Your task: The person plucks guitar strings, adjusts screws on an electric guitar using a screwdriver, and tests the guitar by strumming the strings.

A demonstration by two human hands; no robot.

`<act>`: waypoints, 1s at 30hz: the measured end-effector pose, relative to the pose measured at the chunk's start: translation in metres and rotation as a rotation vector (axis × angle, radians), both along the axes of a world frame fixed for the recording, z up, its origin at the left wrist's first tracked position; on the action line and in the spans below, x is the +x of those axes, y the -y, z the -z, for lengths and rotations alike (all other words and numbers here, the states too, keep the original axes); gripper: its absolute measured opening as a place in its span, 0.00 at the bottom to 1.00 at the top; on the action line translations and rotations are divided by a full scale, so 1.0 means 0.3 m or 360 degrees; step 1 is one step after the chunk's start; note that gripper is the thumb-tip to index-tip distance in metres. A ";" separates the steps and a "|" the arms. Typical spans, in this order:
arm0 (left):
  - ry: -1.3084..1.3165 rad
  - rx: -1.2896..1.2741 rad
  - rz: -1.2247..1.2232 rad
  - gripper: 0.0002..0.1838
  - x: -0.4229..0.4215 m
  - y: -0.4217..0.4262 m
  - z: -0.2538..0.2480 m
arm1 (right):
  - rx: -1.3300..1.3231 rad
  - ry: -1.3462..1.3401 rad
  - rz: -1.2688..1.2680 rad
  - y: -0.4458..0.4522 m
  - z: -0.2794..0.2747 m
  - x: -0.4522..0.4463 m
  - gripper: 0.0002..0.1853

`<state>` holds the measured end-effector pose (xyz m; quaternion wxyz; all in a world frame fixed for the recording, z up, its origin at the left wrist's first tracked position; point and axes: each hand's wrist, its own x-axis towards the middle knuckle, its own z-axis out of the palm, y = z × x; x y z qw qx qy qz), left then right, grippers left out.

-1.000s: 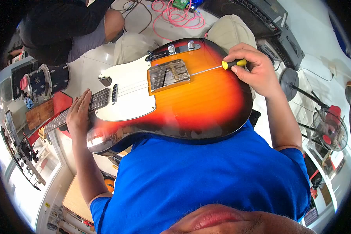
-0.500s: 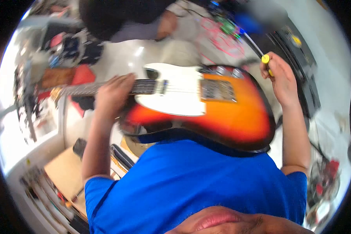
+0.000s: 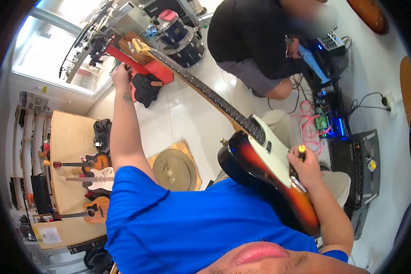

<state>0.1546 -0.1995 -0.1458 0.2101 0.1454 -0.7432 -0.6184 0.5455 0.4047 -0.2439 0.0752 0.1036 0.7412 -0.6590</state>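
Observation:
A sunburst electric guitar (image 3: 242,160) with a cream pickguard (image 3: 274,160) lies tilted across my lap, its neck (image 3: 201,86) pointing up and left to the headstock (image 3: 139,45). My right hand (image 3: 308,169) is closed around a screwdriver (image 3: 302,150); its yellow handle end shows, and the shaft is hidden. That hand rests over the guitar's body by the bridge and metal control plate (image 3: 298,184). My left hand (image 3: 122,76) reaches far up and left, off the guitar, near a red board (image 3: 132,59). Its fingers are curled; what they hold, if anything, I cannot make out.
Another person (image 3: 246,41) in black crouches ahead, beside electronics with pink cables (image 3: 308,121). A black amplifier (image 3: 356,160) stands at right. Cymbals (image 3: 173,170) lie on the floor. Drums (image 3: 180,43) stand at the back. Several guitars (image 3: 96,178) rest by a wooden panel at left.
My left hand has left the neck and stretched up-left. The guitar has swung so its neck points away. My right hand has brought the screwdriver down to the guitar's body.

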 end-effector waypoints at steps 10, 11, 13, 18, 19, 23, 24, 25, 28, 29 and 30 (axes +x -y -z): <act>0.0612 -0.1068 -0.0353 0.14 -0.378 0.031 -0.262 | 0.0403 -0.0084 0.0035 -0.007 -0.031 -0.012 0.12; 0.0638 -0.1109 -0.0329 0.13 -0.408 0.060 -0.253 | 0.0405 -0.0082 0.0028 -0.007 -0.045 -0.013 0.13; 0.0683 -0.1191 -0.0269 0.12 -0.509 0.166 -0.214 | 0.0391 -0.0090 0.0022 -0.004 -0.063 -0.016 0.14; 0.0690 -0.0471 -0.0269 0.05 -0.580 0.167 -0.175 | 0.0332 -0.0065 0.0013 -0.017 -0.036 -0.015 0.14; 0.0709 -0.0285 -0.0300 0.07 -0.583 0.166 -0.171 | 0.0351 -0.0071 0.0015 -0.019 -0.037 -0.016 0.14; 0.0949 0.0001 -0.0173 0.05 -0.557 0.173 -0.267 | 0.0394 -0.0093 0.0005 -0.013 -0.058 -0.023 0.14; 0.0978 -0.0079 -0.0139 0.05 -0.550 0.160 -0.290 | 0.0404 -0.0098 0.0002 -0.015 -0.058 -0.026 0.14; 0.1008 -0.0155 -0.0107 0.05 -0.533 0.149 -0.297 | 0.0439 -0.0112 -0.0002 -0.016 -0.057 -0.027 0.14; 0.1015 -0.0337 -0.0151 0.06 -0.548 0.174 -0.291 | 0.0482 -0.0115 -0.0014 -0.015 -0.054 -0.018 0.13; 0.1013 -0.0400 -0.0160 0.07 -0.540 0.165 -0.302 | 0.0456 -0.0097 -0.0007 -0.013 -0.055 -0.015 0.13; 0.0991 -0.0526 0.0021 0.10 -0.512 0.171 -0.320 | 0.0432 -0.0080 0.0004 -0.014 -0.053 -0.014 0.13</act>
